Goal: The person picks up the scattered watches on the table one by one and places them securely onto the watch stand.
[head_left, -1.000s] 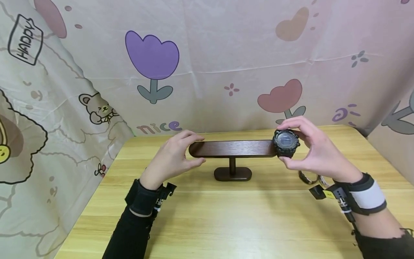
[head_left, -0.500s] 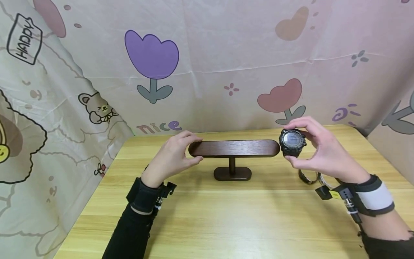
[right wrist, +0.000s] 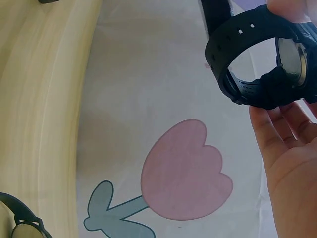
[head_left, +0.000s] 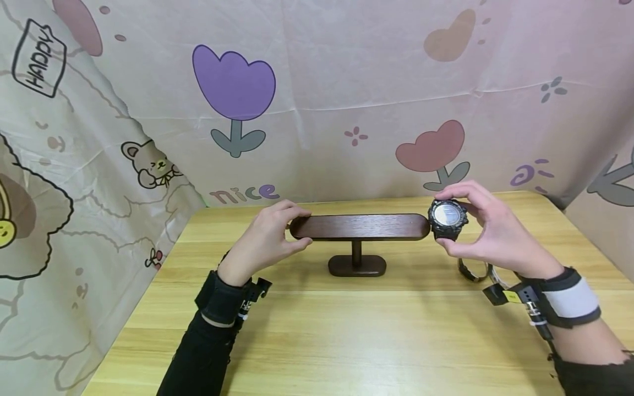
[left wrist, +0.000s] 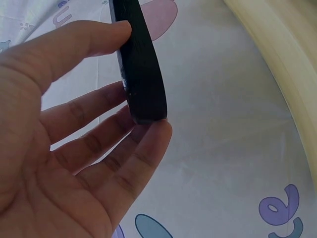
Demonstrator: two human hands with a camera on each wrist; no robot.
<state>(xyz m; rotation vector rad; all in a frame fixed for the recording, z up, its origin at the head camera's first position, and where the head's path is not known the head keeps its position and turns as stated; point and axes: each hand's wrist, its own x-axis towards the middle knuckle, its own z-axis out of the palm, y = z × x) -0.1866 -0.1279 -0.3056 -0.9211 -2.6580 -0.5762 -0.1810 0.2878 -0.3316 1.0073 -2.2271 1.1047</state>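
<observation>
A dark brown wooden T-shaped watch stand [head_left: 366, 226] stands on the table. My left hand [head_left: 264, 239] holds the left end of its bar, thumb on the near side and fingers on the far side; the left wrist view shows the thumb [left wrist: 106, 37] against the dark bar [left wrist: 141, 74]. Just off the bar's right end is a black digital wristwatch [head_left: 447, 217], pinched between thumb and fingers of my right hand [head_left: 500, 236]. Its strap [right wrist: 223, 54] is fastened in a loop, as the right wrist view shows, with the bar's tip [right wrist: 216, 15] right beside it.
Behind my right wrist more watches lie on the wooden table [head_left: 346, 341], among them a dark-banded watch [head_left: 473, 272]. A printed cloth backdrop [head_left: 322, 71] rises along the table's back edge and left side.
My right hand has moved the watch rightward, from overlapping the bar's right end to just past it, then held nearly still. My left hand and the stand have stayed in place.
</observation>
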